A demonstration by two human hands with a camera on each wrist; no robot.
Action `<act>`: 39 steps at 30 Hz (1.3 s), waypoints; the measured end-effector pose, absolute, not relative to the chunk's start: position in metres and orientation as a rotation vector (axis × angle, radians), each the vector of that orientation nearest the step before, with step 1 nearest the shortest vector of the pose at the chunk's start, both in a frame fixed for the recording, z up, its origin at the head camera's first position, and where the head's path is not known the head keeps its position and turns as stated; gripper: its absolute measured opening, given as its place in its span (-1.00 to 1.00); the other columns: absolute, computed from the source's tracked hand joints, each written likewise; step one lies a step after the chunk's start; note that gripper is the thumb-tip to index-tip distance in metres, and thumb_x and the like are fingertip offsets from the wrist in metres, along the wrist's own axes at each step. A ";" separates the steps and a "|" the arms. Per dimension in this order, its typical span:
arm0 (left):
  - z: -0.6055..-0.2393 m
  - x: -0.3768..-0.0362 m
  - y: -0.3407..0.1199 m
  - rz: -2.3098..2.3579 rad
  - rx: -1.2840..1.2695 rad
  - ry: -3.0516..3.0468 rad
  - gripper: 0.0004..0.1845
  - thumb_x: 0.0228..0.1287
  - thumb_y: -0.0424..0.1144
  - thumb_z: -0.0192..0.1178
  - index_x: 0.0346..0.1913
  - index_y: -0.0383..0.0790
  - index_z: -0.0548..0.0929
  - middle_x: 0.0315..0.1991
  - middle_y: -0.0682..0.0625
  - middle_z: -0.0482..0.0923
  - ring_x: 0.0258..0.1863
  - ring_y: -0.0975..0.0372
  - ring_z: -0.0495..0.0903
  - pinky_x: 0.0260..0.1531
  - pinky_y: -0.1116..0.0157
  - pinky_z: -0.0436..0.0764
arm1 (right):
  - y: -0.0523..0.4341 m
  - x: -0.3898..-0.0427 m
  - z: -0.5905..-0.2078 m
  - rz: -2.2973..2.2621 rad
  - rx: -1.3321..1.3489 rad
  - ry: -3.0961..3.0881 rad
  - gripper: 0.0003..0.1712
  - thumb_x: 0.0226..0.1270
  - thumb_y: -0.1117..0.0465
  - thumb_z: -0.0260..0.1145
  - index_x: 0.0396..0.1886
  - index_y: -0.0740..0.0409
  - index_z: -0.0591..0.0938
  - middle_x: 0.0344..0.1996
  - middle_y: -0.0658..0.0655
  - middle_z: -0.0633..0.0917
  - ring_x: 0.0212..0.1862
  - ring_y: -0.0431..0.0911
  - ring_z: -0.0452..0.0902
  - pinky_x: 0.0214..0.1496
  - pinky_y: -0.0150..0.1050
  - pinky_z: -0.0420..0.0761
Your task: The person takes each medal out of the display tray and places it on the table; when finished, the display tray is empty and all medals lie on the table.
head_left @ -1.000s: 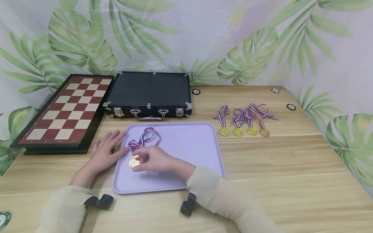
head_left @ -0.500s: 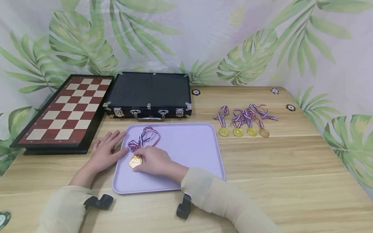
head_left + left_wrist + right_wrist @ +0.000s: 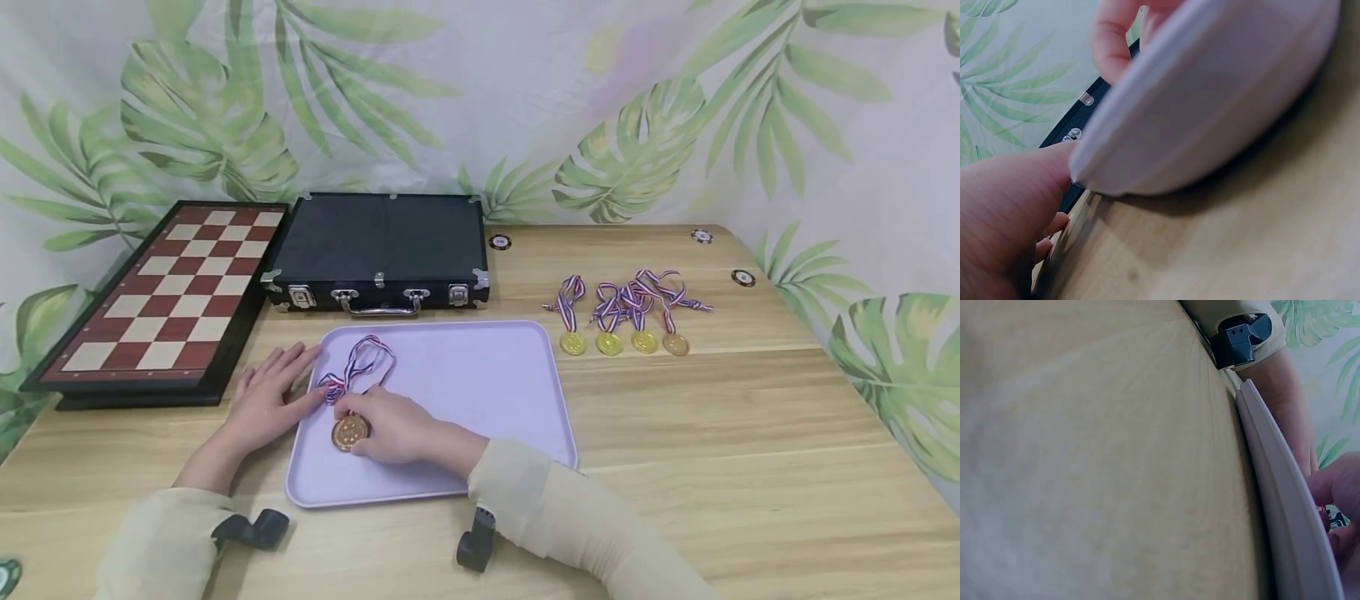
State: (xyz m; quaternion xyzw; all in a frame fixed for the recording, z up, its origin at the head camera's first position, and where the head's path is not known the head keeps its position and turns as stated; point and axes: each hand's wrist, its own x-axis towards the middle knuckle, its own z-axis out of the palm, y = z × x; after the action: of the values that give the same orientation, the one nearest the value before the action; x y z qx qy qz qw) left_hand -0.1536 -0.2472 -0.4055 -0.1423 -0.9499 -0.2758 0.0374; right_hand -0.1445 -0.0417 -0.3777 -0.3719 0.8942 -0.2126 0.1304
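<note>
In the head view, a gold medal [image 3: 350, 433] on a red, white and blue striped ribbon [image 3: 360, 367] lies at the left part of the lilac tray [image 3: 480, 400]. My right hand [image 3: 397, 427] pinches the medal's edge from its right side, thumb toward the near edge. The ribbon is bunched and looped just beyond the fingers. My left hand [image 3: 266, 400] rests flat at the tray's left rim, fingers straight and thumb reaching over the rim to the ribbon. The left wrist view has the thumb [image 3: 1016, 181] against the tray's outer wall [image 3: 1197, 119].
A black case [image 3: 382, 250] with metal clasps stands behind the tray. To its left is a chessboard [image 3: 165, 300]. Several medals [image 3: 609, 342] with ribbons lie in a row on the table right of the tray. Poker chips [image 3: 743, 277] lie near the table's edges.
The medal has come slightly toward me in my right hand, and its face now looks darker. The ribbon loop has shifted a little left. My left hand stays at the rim.
</note>
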 end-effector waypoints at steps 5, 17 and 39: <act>-0.405 -0.154 -0.247 -0.836 -0.441 -2.911 -0.34 0.12 0.04 0.06 0.25 -0.15 0.20 0.23 -0.32 0.04 0.22 -0.15 -0.15 0.01 -0.20 -0.32 | -0.036 -0.146 -0.379 -0.743 -1.167 2.475 -0.53 0.05 0.23 0.28 0.00 -0.07 0.41 -0.13 -0.09 0.53 -0.18 -0.33 0.38 -0.14 -0.54 0.29; -0.405 -0.152 -0.248 -0.845 -0.431 -2.923 -0.35 0.13 0.01 0.06 0.26 -0.15 0.18 0.23 -0.31 0.04 0.23 -0.13 -0.16 0.02 -0.19 -0.33 | 0.022 -0.154 -0.332 -1.168 -1.000 2.251 -0.44 0.00 0.40 0.28 0.00 0.13 0.25 -0.54 -0.04 0.53 -0.68 -0.18 0.32 -0.63 -0.41 0.39; -0.401 -0.153 -0.245 -0.881 -0.407 -2.962 -0.32 0.14 0.06 0.03 0.28 -0.15 0.16 0.25 -0.31 -0.02 0.24 -0.13 -0.21 0.01 -0.19 -0.37 | 0.196 -0.158 -0.263 -1.928 -1.183 2.134 -0.46 -0.03 0.66 0.11 0.05 0.38 0.41 -0.45 0.17 0.50 -0.53 -0.17 0.41 -0.58 -0.45 0.41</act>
State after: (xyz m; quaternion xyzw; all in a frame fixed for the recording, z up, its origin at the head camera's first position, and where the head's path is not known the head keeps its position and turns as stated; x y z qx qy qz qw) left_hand -0.1534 -0.2446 -0.4013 -0.1306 -0.9502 -0.2827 0.0123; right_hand -0.1581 0.1965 -0.2626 -0.3803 0.6862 -0.6199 0.0157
